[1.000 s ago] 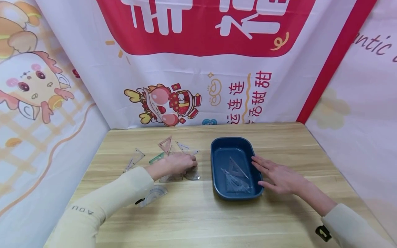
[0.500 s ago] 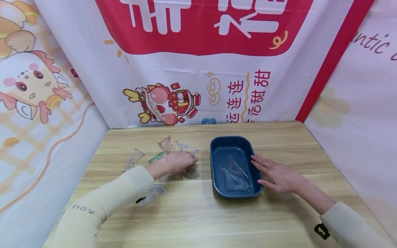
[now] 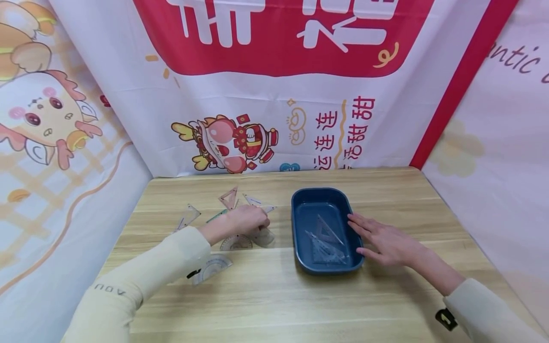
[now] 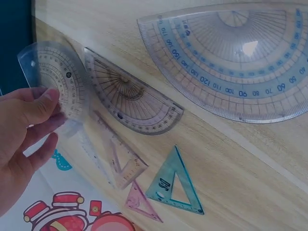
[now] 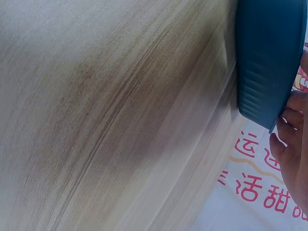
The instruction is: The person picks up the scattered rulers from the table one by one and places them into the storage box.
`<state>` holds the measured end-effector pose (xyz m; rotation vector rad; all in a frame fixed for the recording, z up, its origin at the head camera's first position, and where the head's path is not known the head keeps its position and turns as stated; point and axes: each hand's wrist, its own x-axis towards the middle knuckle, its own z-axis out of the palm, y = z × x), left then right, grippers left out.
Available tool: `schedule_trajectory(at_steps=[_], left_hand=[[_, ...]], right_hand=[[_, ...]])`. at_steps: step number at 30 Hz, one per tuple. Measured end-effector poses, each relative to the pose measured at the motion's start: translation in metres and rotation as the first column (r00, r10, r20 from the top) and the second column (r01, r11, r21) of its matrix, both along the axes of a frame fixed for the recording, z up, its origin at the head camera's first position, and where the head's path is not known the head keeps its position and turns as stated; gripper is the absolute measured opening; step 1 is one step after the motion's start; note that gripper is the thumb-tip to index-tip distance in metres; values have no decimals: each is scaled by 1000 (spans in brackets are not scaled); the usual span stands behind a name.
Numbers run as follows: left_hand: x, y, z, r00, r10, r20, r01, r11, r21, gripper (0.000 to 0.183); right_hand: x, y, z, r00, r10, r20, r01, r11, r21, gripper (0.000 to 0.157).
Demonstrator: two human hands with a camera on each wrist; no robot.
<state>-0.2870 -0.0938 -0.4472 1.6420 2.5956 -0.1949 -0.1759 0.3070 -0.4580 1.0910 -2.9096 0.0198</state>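
Note:
My left hand [image 3: 246,219] pinches a small clear protractor [image 4: 67,72] between thumb and fingers, over the left part of the table. Beside it lie a second small protractor [image 4: 137,108] and a larger one with a blue scale [image 4: 231,98]. A green set square [image 4: 162,184], a pink set square [image 3: 228,196] and clear set squares lie around them, some partly hidden by my arm. My right hand [image 3: 386,243] rests with extended fingers on the right rim of a blue rectangular bin [image 3: 315,197]. Inside the bin are clear set squares [image 3: 328,255].
The wooden table [image 3: 257,305] meets a printed cloth backdrop [image 3: 257,90] at its far edge. Cloth walls stand at left and right. The bin is to the right of the scattered drawing tools.
My left hand has shifted slightly, its fingers now lifting the small protractor's edge. More of the second protractor shows beneath my wrist. The right hand and the bin stay in place.

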Motion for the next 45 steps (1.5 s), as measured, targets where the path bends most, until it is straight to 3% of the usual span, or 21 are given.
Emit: schedule_trajectory(at_steps=[4, 14, 22, 32, 39, 45], left_hand=[[2, 0, 6, 998, 2, 55, -4, 999, 34, 18], [8, -3, 29, 988, 39, 148, -43, 999, 22, 11], [12, -2, 46, 997, 10, 76, -13, 999, 41, 12], [17, 7, 63, 996, -19, 88, 12, 997, 79, 20], [20, 17, 71, 995, -27, 93, 21, 998, 59, 10], [22, 25, 80, 995, -41, 94, 36, 998, 52, 11]], right_hand=[[-1, -1, 0, 1000, 4, -9, -4, 1000, 9, 71], [0, 0, -1, 999, 20, -36, -20, 1000, 10, 71], [1, 2, -2, 999, 24, -38, -24, 1000, 0, 70], [0, 1, -1, 999, 31, -32, -31, 1000, -1, 71], [1, 0, 0, 1000, 18, -17, -18, 1000, 5, 71], [0, 0, 0, 999, 29, -34, -29, 1000, 2, 70]])
